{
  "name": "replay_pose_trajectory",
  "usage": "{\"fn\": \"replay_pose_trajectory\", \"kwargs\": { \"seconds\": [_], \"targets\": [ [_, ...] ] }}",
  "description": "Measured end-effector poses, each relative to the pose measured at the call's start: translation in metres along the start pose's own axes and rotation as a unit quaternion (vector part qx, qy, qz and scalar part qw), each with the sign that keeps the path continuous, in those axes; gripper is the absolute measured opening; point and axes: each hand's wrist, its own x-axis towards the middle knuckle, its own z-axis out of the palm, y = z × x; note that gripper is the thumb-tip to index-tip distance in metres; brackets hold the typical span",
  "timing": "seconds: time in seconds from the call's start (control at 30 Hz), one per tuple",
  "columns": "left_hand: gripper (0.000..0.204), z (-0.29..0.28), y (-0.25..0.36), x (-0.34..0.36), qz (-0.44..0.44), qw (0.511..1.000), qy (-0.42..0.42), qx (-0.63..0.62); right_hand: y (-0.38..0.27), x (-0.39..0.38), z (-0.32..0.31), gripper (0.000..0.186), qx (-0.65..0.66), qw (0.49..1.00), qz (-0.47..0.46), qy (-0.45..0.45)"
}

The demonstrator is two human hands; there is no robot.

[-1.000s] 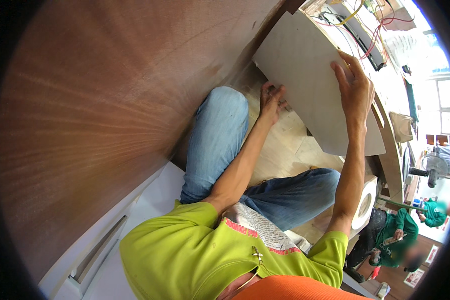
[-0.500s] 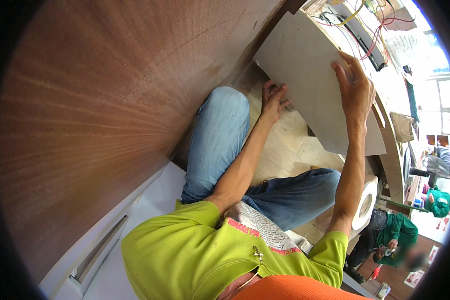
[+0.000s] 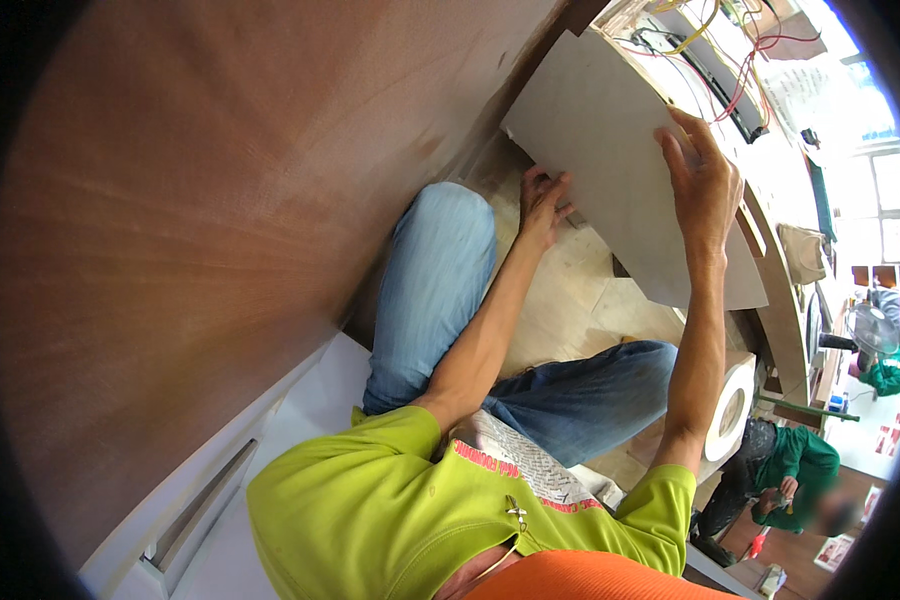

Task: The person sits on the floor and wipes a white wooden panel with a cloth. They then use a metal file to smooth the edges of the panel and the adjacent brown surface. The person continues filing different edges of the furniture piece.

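Observation:
A pale grey flat panel (image 3: 610, 170), long and thin, stands tilted against the side of a wooden counter frame. My left hand (image 3: 544, 206) is at its lower edge, fingers curled and partly behind the board. My right hand (image 3: 708, 190) grips the upper edge, with the thumb on the grey face and the fingers reaching over the top. The far side of the panel is hidden from view, as are some fingertips.
A large brown wood-grain panel (image 3: 220, 200) rises close on my left. Loose red and yellow wires (image 3: 750, 70) hang above the counter frame (image 3: 782, 300). By my right arm stands a white box with a round opening (image 3: 730, 410). A person in green (image 3: 795, 465) works at right.
The grey panel and both hands sit slightly further left in the picture, with the grip about the same. A farther person in green now shows lower behind the fan.

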Motion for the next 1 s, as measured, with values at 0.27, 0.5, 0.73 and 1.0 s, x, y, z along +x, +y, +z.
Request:
{"fn": "replay_pose_trajectory", "kwargs": {
  "seconds": [0.27,0.5,0.73,1.0],
  "targets": [
    [0.068,-0.002,0.003,-0.002,0.0,1.0,0.013,0.004,-0.001,0.001,-0.001,0.031,0.004,1.0,0.016,-0.014],
    [0.071,0.004,0.003,-0.006,0.014,1.0,0.028,0.005,0.003,0.001,0.001,0.029,0.028,1.0,-0.002,0.005],
    [0.068,0.008,0.004,-0.007,0.022,1.0,0.022,0.005,0.003,0.002,0.001,0.028,0.026,1.0,0.008,-0.003],
    [0.067,0.012,0.002,-0.007,0.021,0.999,0.031,0.026,0.003,0.006,0.0,0.028,-0.008,0.999,0.035,-0.027]
  ]
}}
